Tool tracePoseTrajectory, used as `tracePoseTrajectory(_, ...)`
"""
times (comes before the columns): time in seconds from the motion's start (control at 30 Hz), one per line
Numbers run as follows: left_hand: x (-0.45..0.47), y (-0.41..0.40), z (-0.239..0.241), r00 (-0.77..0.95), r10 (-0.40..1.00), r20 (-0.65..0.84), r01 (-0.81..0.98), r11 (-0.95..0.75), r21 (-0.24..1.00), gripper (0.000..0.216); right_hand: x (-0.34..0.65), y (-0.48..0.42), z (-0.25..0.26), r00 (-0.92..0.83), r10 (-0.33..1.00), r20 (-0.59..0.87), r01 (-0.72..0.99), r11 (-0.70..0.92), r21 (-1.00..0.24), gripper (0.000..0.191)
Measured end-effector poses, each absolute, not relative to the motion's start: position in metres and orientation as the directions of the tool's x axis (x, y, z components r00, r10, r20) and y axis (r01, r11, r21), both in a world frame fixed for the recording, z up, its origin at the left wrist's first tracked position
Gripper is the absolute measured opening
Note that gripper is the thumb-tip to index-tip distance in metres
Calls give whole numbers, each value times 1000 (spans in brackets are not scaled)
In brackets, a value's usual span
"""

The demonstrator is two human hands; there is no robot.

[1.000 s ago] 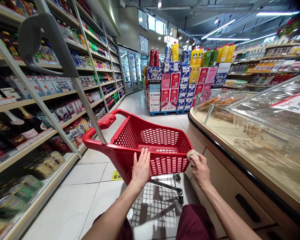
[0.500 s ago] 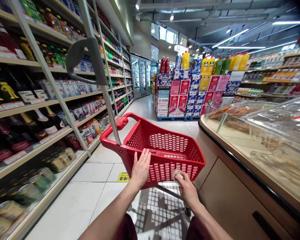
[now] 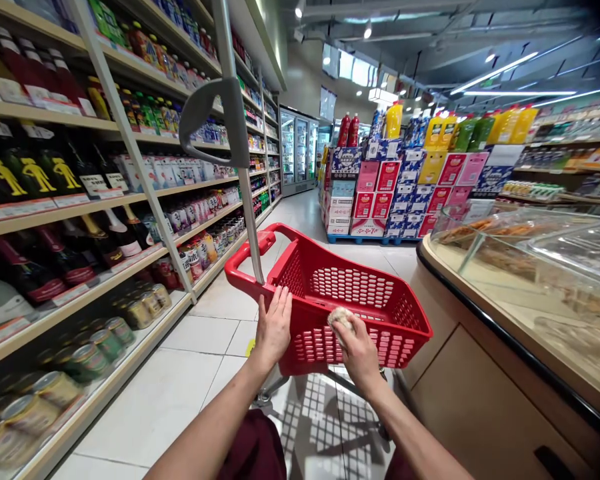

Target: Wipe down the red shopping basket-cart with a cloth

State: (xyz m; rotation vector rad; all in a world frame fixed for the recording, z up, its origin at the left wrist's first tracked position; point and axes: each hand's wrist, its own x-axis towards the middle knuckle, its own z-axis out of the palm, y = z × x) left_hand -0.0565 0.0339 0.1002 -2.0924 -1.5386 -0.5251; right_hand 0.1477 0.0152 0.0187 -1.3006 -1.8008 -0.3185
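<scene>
A red plastic shopping cart (image 3: 360, 273) with slotted basket walls stands side-on in front of me. Fingers stretched out, my left hand (image 3: 274, 327) lies against the near side of the basket by the handle end. My right hand (image 3: 361, 350) grips a crumpled, off-white cloth (image 3: 341, 323) and presses it on the upper part of the near basket wall. The right fingertips are partly hidden behind the cloth. A grey pole with a looped grip (image 3: 215, 123) rises from the cart's handle end.
Shelves of bottles and cans (image 3: 100, 267) run along the left. At right stands a counter with clear covers (image 3: 480, 280). Stacked drink boxes (image 3: 375, 193) sit on a blue pallet ahead, with glass-door fridges (image 3: 297, 150) beyond. Pale floor tiles (image 3: 195, 353) lie around the cart.
My right hand has moved the cloth up and to the left along the basket wall. The view has shifted, so the cart appears farther right. My left hand stays against the basket.
</scene>
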Motion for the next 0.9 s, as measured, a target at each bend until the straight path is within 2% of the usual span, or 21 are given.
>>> tracePoseTrajectory(0.07,-62,33,102,309,764,567,951,-265,-161,59,137,20,22,-105,611,785,865,446,-231,41)
tracePoseTrajectory(0.2,-79,29,108,328,731,598,943,-287,-167,58,119,20,15,-217,651,727,850,493,-188,40)
tracePoseTrajectory(0.37,-96,25,112,315,724,614,948,-274,-163,58,93,27,29,-174,563,808,842,510,-174,40)
tracePoseTrajectory(0.5,-106,26,117,327,700,635,940,-310,-142,56,76,30,39,-275,576,770,826,552,-117,38)
tracePoseTrajectory(0.67,-123,37,129,122,698,706,991,-121,-52,62,43,36,64,-211,518,829,774,606,-182,35)
tracePoseTrajectory(0.73,-127,40,130,138,716,684,990,-119,-76,62,29,40,70,-209,499,841,770,614,-173,31)
tracePoseTrajectory(0.9,-130,40,127,173,737,653,985,-136,-108,61,11,40,73,-347,529,774,756,646,-103,27)
